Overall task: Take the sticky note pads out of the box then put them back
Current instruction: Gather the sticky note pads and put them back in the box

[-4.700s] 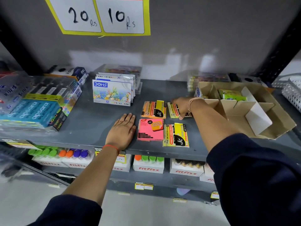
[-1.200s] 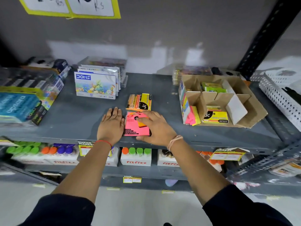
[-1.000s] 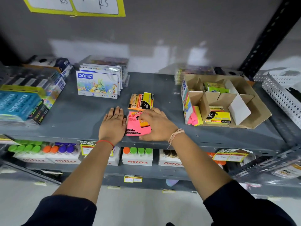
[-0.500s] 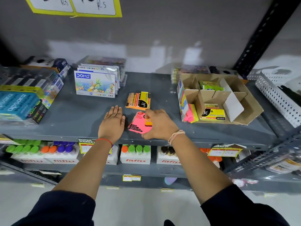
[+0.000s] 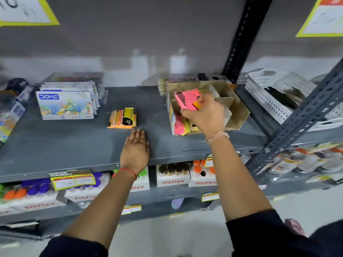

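Several pads (image 5: pixel 179 125) inside cardboard box (image 5: pixel 238 110)

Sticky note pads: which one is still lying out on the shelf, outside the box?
The orange-and-yellow pad, flat on the shelf just beyond the left hand. The pink pad is in the right hand over the cardboard box.

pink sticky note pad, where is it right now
In the head view the pink sticky note pad is held in the right hand, right of centre, over the cardboard box.
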